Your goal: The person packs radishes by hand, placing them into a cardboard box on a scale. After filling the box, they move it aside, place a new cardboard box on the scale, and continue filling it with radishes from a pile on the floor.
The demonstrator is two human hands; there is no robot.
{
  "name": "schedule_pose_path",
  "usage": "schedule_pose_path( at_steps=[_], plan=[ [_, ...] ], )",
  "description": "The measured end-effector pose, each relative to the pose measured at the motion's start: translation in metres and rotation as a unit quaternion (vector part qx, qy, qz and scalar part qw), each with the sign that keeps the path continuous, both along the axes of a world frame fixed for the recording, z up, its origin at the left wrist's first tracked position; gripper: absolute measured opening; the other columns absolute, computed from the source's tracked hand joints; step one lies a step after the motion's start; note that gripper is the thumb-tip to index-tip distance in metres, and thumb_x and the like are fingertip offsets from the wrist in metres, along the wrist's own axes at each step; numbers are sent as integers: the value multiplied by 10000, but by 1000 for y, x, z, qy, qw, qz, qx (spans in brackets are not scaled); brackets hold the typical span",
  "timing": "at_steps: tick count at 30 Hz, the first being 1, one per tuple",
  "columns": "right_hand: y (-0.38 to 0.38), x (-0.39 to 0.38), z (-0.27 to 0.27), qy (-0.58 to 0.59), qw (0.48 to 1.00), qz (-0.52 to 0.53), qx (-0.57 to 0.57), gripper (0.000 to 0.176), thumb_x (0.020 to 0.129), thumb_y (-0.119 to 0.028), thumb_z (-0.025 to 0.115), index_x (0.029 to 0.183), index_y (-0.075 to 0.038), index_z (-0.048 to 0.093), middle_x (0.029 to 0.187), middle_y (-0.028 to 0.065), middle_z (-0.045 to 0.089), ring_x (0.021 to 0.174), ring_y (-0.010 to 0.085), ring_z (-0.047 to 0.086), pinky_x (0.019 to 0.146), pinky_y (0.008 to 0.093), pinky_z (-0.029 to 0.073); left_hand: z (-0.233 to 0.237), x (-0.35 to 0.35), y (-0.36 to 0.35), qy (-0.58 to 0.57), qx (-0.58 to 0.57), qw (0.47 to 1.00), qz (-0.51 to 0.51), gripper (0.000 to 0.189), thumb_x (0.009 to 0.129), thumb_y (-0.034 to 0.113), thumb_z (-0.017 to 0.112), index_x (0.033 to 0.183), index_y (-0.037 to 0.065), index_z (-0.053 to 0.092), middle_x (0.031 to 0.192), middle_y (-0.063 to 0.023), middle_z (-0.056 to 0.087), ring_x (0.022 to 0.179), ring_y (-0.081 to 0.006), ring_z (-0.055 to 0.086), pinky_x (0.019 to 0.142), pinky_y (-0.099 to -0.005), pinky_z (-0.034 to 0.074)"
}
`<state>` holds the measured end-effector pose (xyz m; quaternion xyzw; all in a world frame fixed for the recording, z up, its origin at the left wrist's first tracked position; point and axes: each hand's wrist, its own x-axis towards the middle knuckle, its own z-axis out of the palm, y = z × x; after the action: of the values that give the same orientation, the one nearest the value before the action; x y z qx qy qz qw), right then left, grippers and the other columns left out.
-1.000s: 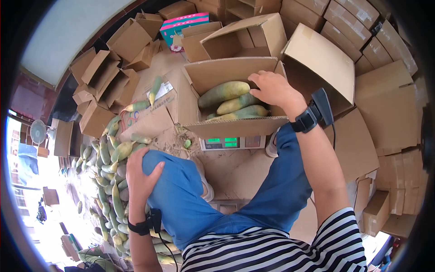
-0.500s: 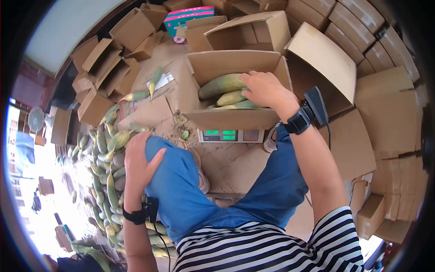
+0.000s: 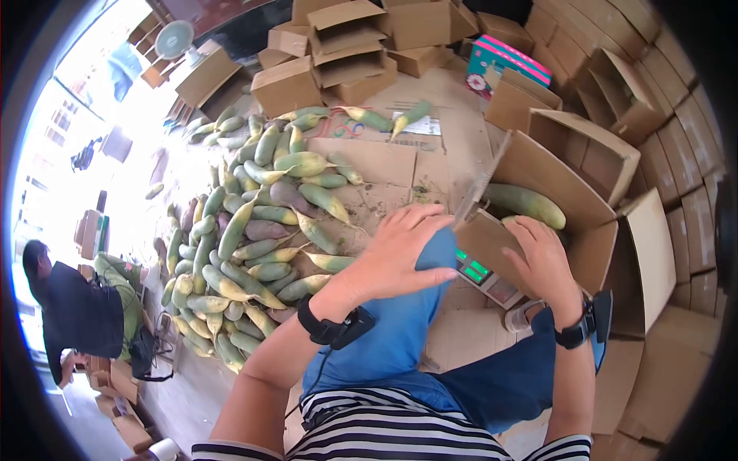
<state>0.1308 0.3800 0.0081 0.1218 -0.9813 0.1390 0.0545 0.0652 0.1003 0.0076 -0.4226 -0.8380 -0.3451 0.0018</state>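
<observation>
Far left of the box, another person in a dark top bends low among small cartons. Nearer the box, still to its left, a pile of long green fruit spreads over flattened cardboard on the floor. Just left of the box, the left hand lies flat on the wearer's blue knee, fingers spread and slack, holding nothing; a black band circles its wrist. The box stands open on a scale, whose green digits show under the box's near left corner. The right hand rests at the box's near rim with its fingers pointing in over the edge; whether they clamp the cardboard or only lie on it I cannot tell. One fruit lies inside the box, just beyond those fingertips and apart from them. Behind the box sits a pink and teal carton. Right of the box, closed brown cartons are stacked in rows.
</observation>
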Motion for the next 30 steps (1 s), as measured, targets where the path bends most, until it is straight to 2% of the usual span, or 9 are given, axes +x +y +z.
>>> schedule_pose_path(
  at_steps=[2,4,10,16,19,24,26,28,30],
  plan=[
    [-11,-6,4,18,999,29,-27,377,831,-151,683,1171,-18,589,1238,176,564,1123,365,545,959,444,445,-18,0,-18,-71,53,996,19,629,871,379,675,1348,31,457,1319,-146,517,1256,-313,470,1042,-402,377],
    [-22,-8,3,28,998,44,-39,370,812,-117,697,1157,-23,604,1228,170,573,1104,366,558,941,437,459,-68,-1,-44,-376,272,874,143,593,876,378,679,1311,26,481,1255,-146,571,1147,-241,554,951,-383,454],
    [-53,-17,8,51,990,69,-109,417,792,-68,687,1200,-38,602,1267,157,568,1122,358,562,959,425,455,-248,42,-206,-331,102,814,465,322,883,262,644,1008,-34,666,892,-127,682,866,-179,636,782,-299,501],
    [-143,-12,8,121,962,212,-120,428,735,-139,714,1150,-68,635,1228,121,591,1096,287,588,996,427,434,-317,86,-358,-326,222,508,766,313,834,245,629,885,-63,651,751,-104,658,554,-172,633,458,-303,478],
    [-191,-8,-7,112,960,239,-91,377,728,-156,709,1095,-83,658,1164,84,622,1048,247,606,997,414,424,-305,87,-369,-359,198,492,768,323,872,306,635,909,-14,620,814,-116,668,566,-188,638,463,-291,477],
    [-204,-17,-15,126,965,212,-88,309,709,-164,717,1009,-93,684,1064,44,655,995,208,618,976,415,428,-335,78,-389,-459,486,351,656,463,913,521,581,956,63,523,951,-148,673,642,-235,646,493,-301,467],
    [-206,-17,-16,133,960,220,-107,318,711,-166,719,1016,-86,679,1071,47,650,1001,209,617,977,413,429,-389,87,-441,-532,445,395,602,466,918,530,522,966,67,535,914,-126,670,714,-242,625,555,-344,479],
    [-206,-15,-19,133,958,226,-111,323,720,-180,722,1019,-69,668,1072,60,640,1017,214,609,991,408,430,-339,79,-412,-473,407,427,654,510,930,551,458,929,51,557,934,-153,676,670,-252,598,533,-352,465],
    [-206,-13,-23,143,956,226,-123,320,735,-192,714,1019,-55,657,1068,73,632,1028,220,601,1005,409,426,-347,75,-441,-463,439,465,614,599,948,577,445,1232,59,540,1175,-100,645,909,-196,600,771,-341,474]
  ],
)
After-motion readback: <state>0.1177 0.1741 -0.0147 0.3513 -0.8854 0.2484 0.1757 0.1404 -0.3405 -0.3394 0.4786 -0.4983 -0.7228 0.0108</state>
